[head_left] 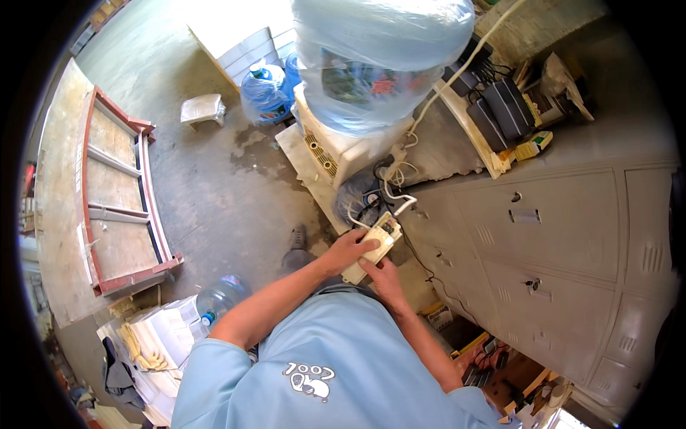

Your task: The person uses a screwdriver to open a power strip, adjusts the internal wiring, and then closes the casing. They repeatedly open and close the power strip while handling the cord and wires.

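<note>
Both hands grip a cream-coloured rectangular electrical box (384, 239) in front of my waist. My left hand (350, 250) is closed on its left side, with the thumb lying across the top face. My right hand (386, 281) holds the near right edge from below, fingers curled round it. At the far end, the box shows an exposed section with small parts inside, too small to make out. White cables (404, 206) run from that end toward the foot of the water dispenser (346, 146). The undersides of the box and of my fingers are hidden.
A large plastic-wrapped water bottle (386, 68) tops the dispenser. Grey metal lockers (536, 243) stand at the right. Wrapped bottles (266, 93) and a small stool (202, 109) are beyond. A red-framed panel (118, 189) lies left, near stacked papers (168, 332) and a clear bottle (223, 294).
</note>
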Demonstrator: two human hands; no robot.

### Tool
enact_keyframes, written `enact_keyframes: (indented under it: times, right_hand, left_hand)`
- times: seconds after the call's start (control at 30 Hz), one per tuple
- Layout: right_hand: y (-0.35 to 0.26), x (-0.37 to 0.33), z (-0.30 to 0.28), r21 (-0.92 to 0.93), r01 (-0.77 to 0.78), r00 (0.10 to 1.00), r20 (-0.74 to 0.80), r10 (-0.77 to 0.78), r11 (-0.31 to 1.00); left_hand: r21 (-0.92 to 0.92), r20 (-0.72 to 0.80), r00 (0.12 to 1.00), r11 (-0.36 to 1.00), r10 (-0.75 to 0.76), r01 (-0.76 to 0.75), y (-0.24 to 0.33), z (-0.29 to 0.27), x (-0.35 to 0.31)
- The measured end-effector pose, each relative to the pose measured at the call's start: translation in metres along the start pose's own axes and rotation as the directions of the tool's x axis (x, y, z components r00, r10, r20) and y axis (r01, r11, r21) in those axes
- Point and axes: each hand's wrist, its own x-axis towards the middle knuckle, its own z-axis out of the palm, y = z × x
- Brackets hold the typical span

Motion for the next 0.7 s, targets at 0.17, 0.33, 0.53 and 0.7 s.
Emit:
enact_keyframes:
  times: [0.17, 0.33, 0.53, 0.7]
  right_hand:
    - [-0.001, 0.0, -0.001, 0.01, 0.066, 0.991, -0.119, -0.064, 0.998]
    - [-0.018, -0.003, 0.01, -0.17, 0.141, 0.965, -0.197, -0.174, 0.975]
    - [-0.035, -0.008, 0.024, -0.632, 0.057, 0.923, -0.262, -0.283, 0.773]
    - [-0.035, -0.005, 0.039, -0.859, 0.174, 0.846, -0.12, -0.519, 0.482]
  left_hand:
    - [-0.009, -0.012, 0.99, 0.99, -0.142, 0.142, 0.006, 0.002, 0.001]
    - [0.036, -0.026, 0.993, 0.992, -0.119, 0.12, 0.008, -0.002, -0.005]
    - [0.098, -0.043, 0.999, 0.995, -0.027, 0.031, 0.011, -0.003, -0.011]
    - [0.166, -0.101, 0.995, 0.986, 0.012, 0.005, 0.008, -0.007, -0.009]
